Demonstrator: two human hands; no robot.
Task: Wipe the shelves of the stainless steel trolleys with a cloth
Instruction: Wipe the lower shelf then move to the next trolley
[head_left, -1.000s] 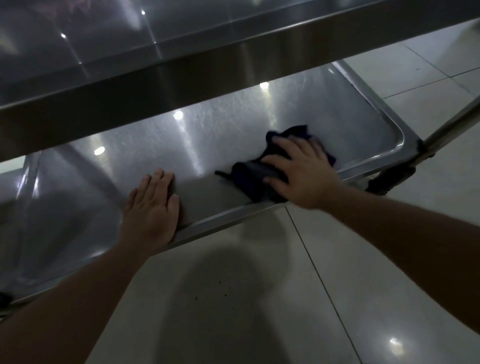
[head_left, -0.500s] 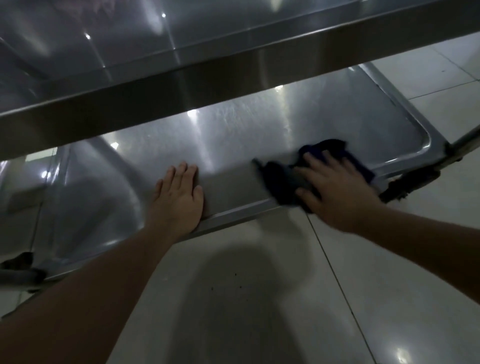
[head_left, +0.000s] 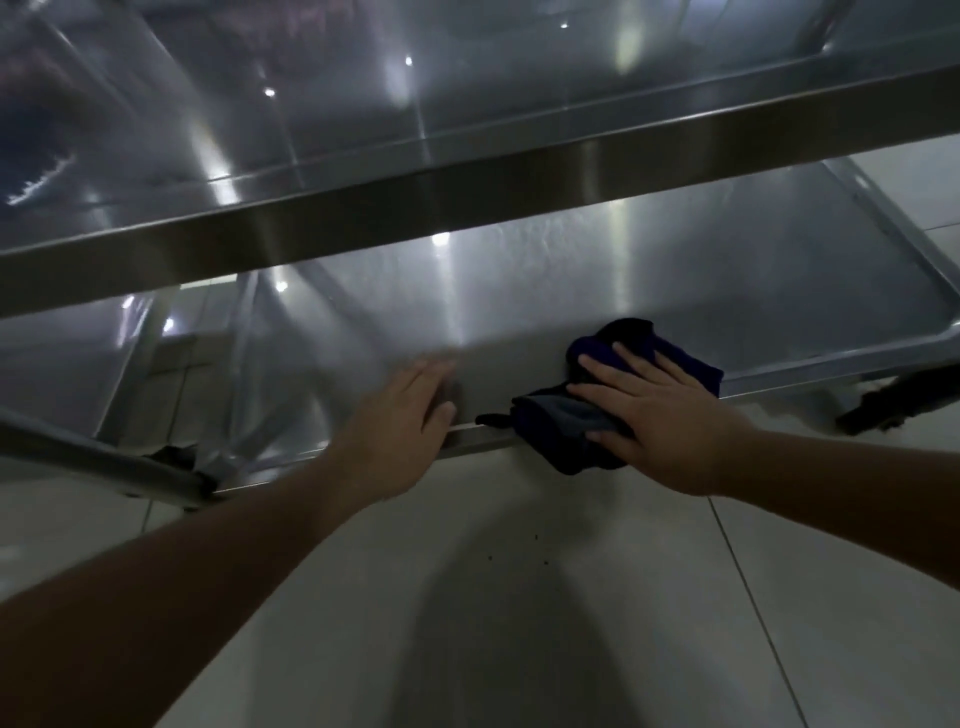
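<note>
My right hand (head_left: 660, 415) pressed flat, fingers spread, on the dark cloth (head_left: 582, 415) at the lower shelf's (head_left: 571, 291) front edge, part of it hanging over the lip. My left hand (head_left: 400, 415) lay flat beside it, bracing. Pulled further, the cloth could slip onto the floor (head_left: 519, 623).

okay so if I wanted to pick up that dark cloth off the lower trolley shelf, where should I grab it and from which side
Probably the bunched part of the dark cloth that overhangs the near rim of the lower shelf. It hangs free over the floor, so fingers can close round it from the near side, below the rim. The rest lies flat under the right hand, which presses it down with straight fingers. The upper shelf crowds any approach from above.
</note>
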